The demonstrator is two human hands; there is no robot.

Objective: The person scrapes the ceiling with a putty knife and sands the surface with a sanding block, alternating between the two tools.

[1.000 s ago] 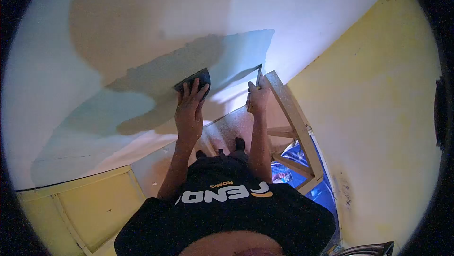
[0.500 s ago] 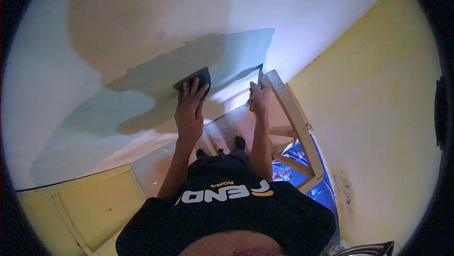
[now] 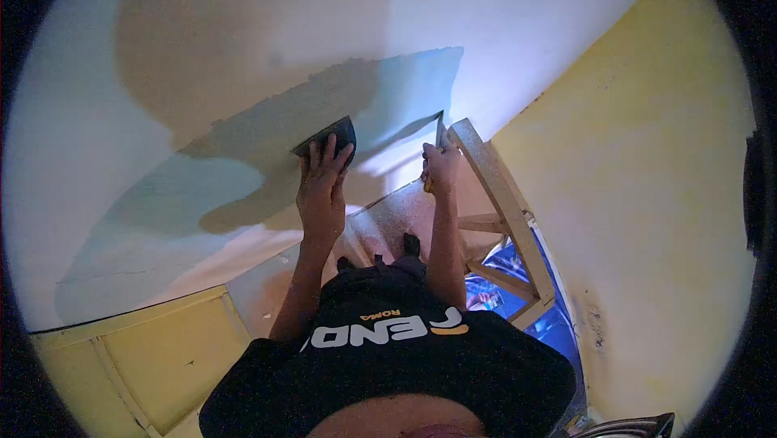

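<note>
My left hand [image 3: 322, 183] is closed on a dark, flat putty spreader [image 3: 341, 137], fingers laid along its face. The spreader's broad edge is at the wall, over a bluish-green patch [image 3: 417, 82] with a ragged upper border; contact is hard to judge in the shadow. To the right, my right hand [image 3: 441, 167] grips a putty knife [image 3: 439, 131]. Its thin blade points up toward the wall near the patch's right end, and a bit of yellowish handle shows below the fist.
A wooden frame [image 3: 502, 195] with crosspieces stands close beside my right hand. The yellow wall [image 3: 639, 195] rises at right, and yellow panelling [image 3: 170, 341] lies at lower left. Blue sheeting [image 3: 502, 272] shows through the frame. My feet [image 3: 411, 244] are on a speckled surface.
Both hands, with the spreader and the putty knife, have shifted very slightly left in view. The grips look the same, and the patch shows no clear change.
</note>
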